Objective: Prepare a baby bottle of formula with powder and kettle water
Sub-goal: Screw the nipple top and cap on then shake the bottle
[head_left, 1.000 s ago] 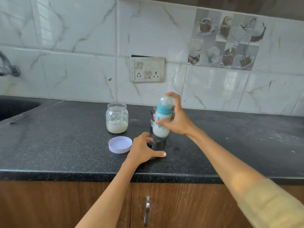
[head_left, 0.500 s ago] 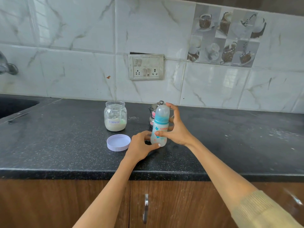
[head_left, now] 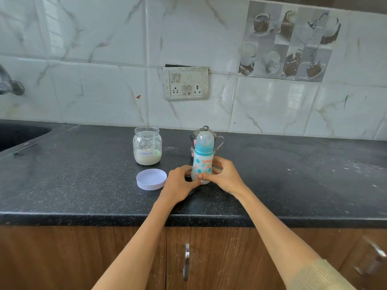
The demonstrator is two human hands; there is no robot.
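At counter front edge: left hand [head_left: 179, 185] and right hand [head_left: 225, 175] both gripped capped teal-collared milky baby bottle [head_left: 202, 162], lowered from raised shaking position, now upright near dark granite counter [head_left: 83, 185]. Mixing judged finished. Behind: loose white lid [head_left: 151, 178], open glass formula jar [head_left: 147, 145], steel kettle [head_left: 204, 131].

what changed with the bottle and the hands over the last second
The baby bottle came down from mid-air, where the right hand held it alone, to stand upright on the counter in front of the kettle. The left hand moved off the counter and took a grip on the bottle's base. The formula jar and its lid stayed put.
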